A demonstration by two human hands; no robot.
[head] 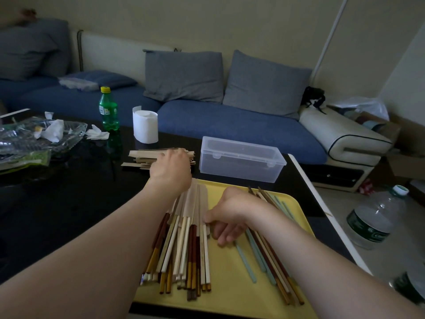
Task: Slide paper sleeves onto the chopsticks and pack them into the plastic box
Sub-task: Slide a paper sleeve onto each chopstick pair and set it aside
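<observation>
While atop the paper sleeves [140,157], left grip [171,168], closure untellable; right grip [230,215] loosely spread, thumb by the sleeved chopsticks [190,217].

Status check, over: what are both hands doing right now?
Left hand on paper sleeves pile, grip hidden. Right hand loose beside sleeved chopsticks on tray. Plastic box lid closed.

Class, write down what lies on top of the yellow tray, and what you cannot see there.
On the yellow tray, sleeved chopsticks lie at left, bare chopsticks at right. The right hand and forearm hide the middle of the bare ones.
</observation>
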